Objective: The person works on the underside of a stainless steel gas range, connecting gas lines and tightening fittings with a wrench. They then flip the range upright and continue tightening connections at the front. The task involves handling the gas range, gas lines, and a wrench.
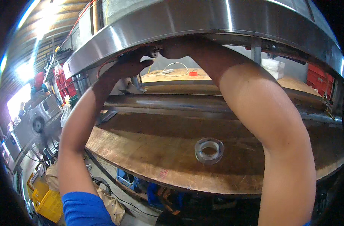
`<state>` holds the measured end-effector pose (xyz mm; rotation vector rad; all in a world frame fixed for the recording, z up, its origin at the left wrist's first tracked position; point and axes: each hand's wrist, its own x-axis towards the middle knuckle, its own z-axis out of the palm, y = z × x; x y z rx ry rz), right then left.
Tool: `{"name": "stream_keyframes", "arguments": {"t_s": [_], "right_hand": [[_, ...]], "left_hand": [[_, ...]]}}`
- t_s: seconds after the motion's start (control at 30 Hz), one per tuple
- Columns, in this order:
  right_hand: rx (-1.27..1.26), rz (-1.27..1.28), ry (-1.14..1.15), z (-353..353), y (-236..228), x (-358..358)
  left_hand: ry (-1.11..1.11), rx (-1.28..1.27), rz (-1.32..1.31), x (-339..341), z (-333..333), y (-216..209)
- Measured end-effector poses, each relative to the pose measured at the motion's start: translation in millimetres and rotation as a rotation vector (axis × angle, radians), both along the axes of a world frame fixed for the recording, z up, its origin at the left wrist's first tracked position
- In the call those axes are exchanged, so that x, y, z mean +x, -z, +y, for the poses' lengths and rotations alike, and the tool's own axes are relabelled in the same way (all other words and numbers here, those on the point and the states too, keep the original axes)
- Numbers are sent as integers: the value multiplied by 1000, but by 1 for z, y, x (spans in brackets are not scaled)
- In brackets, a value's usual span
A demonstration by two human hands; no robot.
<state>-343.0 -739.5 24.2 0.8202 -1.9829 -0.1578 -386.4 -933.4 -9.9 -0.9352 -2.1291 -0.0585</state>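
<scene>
Both my arms reach forward and up under a shiny stainless steel panel (172,22). My left hand (136,62) is in shadow below the panel's lower edge, its fingers bent and closed around something dark I cannot make out. Close to it on the right, my right hand (175,48) is also closed, its fingertips mostly hidden in the dark. Between the two hands a small shiny metal part (155,54) shows. Thin reddish wire (100,68) runs along the underside near my left hand.
Below lies a brown wooden board (160,139) with a roll of clear tape (209,150) on it. A long metal tube (172,102) crosses behind. Farther back are a white cable (175,64), a red ring (193,74) and a red crate (319,77). A yellow crate (49,203) stands lower left.
</scene>
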Motion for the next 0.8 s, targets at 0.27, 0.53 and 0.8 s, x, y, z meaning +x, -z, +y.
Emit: {"name": "stream_keyframes", "arguments": {"t_s": [0.27,0.53,0.8], "right_hand": [[-58,-293,-320,-19,0,-15],[-188,-281,-311,-23,4,-13],[-118,-385,-310,-21,-2,-25]], "left_hand": [[159,669,-229,109,-79,32],[11,854,-23,87,-133,30],[267,842,-524,76,-127,31]]}}
